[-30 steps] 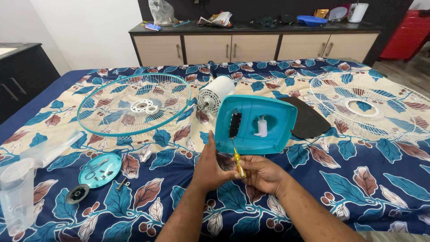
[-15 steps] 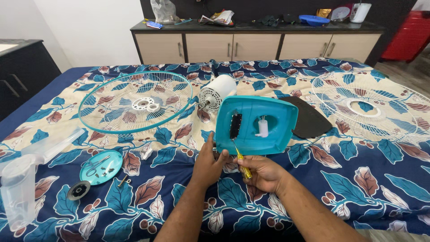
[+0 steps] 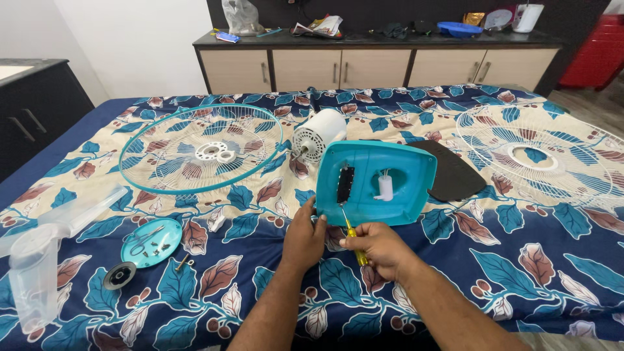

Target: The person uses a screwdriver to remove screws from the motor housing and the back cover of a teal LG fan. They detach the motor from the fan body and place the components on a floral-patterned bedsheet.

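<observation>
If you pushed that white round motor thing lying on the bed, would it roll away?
Probably a little. The white motor looks like a cylinder lying on its side, so it could roll, though the soft bedspread would likely slow it. It probably feels heavy for its size.
</observation>
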